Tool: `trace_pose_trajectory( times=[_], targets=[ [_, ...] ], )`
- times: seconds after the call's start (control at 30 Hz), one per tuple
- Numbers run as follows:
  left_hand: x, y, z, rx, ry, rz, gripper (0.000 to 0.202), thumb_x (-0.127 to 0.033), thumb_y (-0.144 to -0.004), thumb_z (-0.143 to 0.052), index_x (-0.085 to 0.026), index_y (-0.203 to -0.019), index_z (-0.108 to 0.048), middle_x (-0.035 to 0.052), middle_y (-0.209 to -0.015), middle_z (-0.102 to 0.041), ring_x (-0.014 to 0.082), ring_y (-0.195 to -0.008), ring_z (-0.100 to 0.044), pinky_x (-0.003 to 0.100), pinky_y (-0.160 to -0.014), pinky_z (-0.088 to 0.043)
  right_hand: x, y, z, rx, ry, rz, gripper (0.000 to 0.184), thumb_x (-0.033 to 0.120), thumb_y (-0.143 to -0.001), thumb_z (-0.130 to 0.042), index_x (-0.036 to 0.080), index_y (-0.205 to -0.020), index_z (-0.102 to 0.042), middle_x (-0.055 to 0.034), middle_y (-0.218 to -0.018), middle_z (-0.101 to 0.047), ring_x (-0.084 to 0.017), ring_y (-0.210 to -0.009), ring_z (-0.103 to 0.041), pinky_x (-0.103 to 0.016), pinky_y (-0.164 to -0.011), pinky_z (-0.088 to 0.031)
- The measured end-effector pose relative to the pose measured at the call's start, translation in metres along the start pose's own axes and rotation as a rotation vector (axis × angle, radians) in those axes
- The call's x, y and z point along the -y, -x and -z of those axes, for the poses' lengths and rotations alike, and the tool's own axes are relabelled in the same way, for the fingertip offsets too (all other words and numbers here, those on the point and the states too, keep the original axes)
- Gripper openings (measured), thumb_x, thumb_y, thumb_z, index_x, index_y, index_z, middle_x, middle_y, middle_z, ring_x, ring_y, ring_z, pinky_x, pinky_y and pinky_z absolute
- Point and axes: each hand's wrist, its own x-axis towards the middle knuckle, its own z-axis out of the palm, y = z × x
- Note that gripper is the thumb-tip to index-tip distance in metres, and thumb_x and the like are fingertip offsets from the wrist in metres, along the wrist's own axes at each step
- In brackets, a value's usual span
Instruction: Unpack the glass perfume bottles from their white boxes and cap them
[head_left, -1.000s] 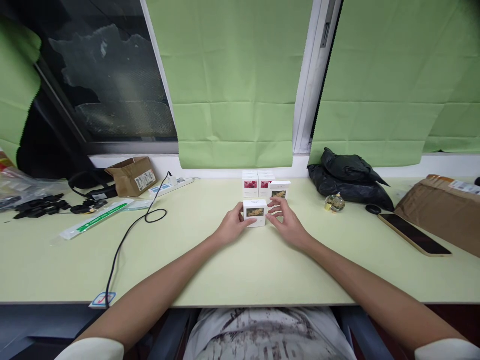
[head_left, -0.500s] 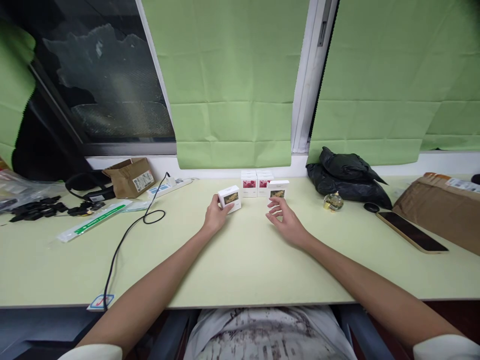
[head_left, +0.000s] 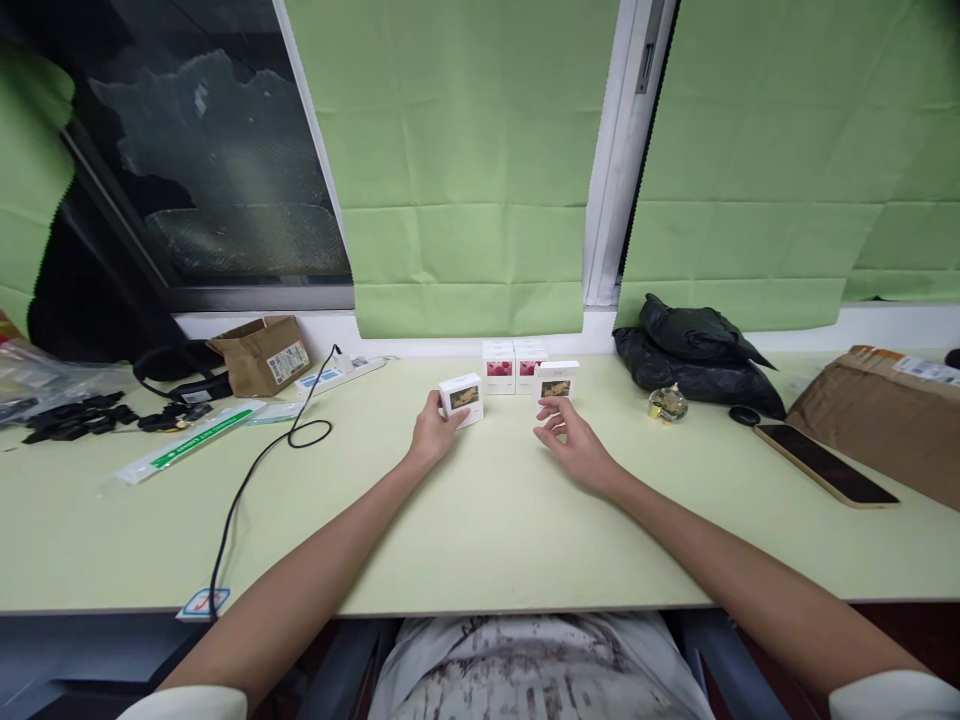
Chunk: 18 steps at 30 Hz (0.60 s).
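My left hand (head_left: pixel 435 430) grips a small white box (head_left: pixel 463 393) with a dark picture of something yellowish on its front. The thumb lies across that front. A matching white box (head_left: pixel 556 372) stands to the right, its lower part hidden behind my right hand (head_left: pixel 574 445). The fingers of this hand are curved and apart in front of the box; I cannot tell whether they touch it. Between the two and further back, white boxes with pink-red pictures (head_left: pixel 499 370) stand side by side in a block.
A round glass bottle with gold parts (head_left: pixel 667 403), a black plastic bag (head_left: pixel 694 345), a phone (head_left: pixel 825 465) and a large brown package (head_left: pixel 881 420) lie to the right. Leftward are a black cable (head_left: pixel 247 478), a brown carton (head_left: pixel 262 357), a power strip (head_left: pixel 345 371) and a green-white packet (head_left: pixel 187 440).
The box in my left hand has turned slightly more upright, its front facing me more. My right hand has barely moved.
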Motion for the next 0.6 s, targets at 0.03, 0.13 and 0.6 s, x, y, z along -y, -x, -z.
trace_pose_trajectory(
  times=[0.03, 0.13, 0.6],
  targets=[
    [0.000, 0.000, 0.000, 0.000, -0.004, 0.000, 0.040, -0.045, -0.086, -0.072, -0.025, -0.116, -0.054, 0.0059, -0.118, -0.071, 0.0211, -0.086, -0.067, 0.032, -0.074, -0.048, 0.000, 0.000, 0.000, -0.006, 0.005, -0.005, 0.040, 0.040, -0.097, -0.059, 0.028, -0.134, -0.049, -0.0069, -0.121, -0.064, -0.020, -0.094, -0.065, -0.041, -0.086, -0.056],
    [0.000, 0.000, 0.000, 0.001, -0.011, 0.000, 0.041, -0.045, -0.086, -0.073, -0.025, -0.117, -0.054, 0.0060, -0.117, -0.071, 0.0215, -0.087, -0.067, 0.032, -0.074, -0.047, -0.003, -0.002, 0.001, -0.043, 0.040, -0.032, 0.033, 0.039, -0.096, -0.058, 0.027, -0.126, -0.052, -0.0056, -0.116, -0.066, -0.020, -0.088, -0.065, -0.039, -0.081, -0.056],
    [-0.008, 0.004, 0.006, 0.023, -0.044, 0.004, 0.037, -0.046, -0.086, -0.073, -0.026, -0.111, -0.053, 0.0052, -0.112, -0.073, 0.0218, -0.080, -0.067, 0.033, -0.071, -0.048, -0.021, -0.009, 0.012, -0.189, 0.231, -0.227, 0.014, 0.039, -0.092, -0.055, 0.026, -0.097, -0.059, -0.0017, -0.094, -0.072, -0.021, -0.073, -0.065, -0.035, -0.069, -0.047]
  ],
)
